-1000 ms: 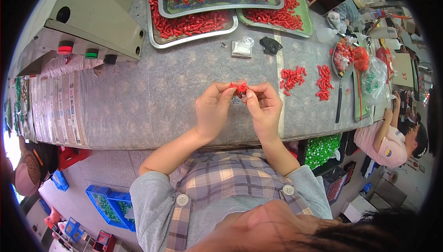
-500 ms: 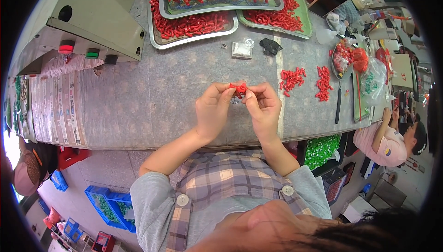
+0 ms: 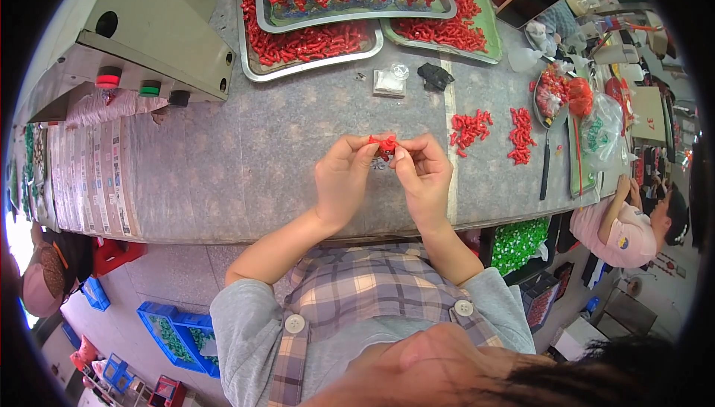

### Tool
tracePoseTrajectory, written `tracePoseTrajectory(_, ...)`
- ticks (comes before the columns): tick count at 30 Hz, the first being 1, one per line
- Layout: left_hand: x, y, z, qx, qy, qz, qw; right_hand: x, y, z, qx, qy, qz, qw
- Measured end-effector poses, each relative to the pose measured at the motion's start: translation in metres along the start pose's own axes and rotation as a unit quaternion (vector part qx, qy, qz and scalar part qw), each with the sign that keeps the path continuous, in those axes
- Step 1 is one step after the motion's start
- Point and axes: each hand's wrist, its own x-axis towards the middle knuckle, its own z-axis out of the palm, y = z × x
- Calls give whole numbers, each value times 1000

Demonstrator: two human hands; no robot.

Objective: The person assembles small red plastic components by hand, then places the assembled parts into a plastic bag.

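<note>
Small red piece (image 3: 384, 144) was pinched between fingertips of left hand (image 3: 342, 178) and right hand (image 3: 424, 176), both closed on it, held just above grey worktable (image 3: 246, 161). Loose red piece piles (image 3: 491, 130) lay right of the hands. Metal trays (image 3: 313, 42) of red pieces sat at table's far side.

clear packet (image 3: 389, 83) | far table edge (white inside) | dark screen (image 3: 530, 2) | top right, tilted
</note>
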Motion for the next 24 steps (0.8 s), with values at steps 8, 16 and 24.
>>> tracePoseTrajectory(8,0,2,0,-14,-3,21,1000,1,-4,2,-1,-4,-4,1000)
tracePoseTrajectory(16,0,1,-1,3,-2,21,1000,1,-4,2,-7,-9,-9,1000)
tracePoseTrajectory(24,-1,2,-1,-8,3,22,1000,2,-5,2,-2,-12,-11,1000)
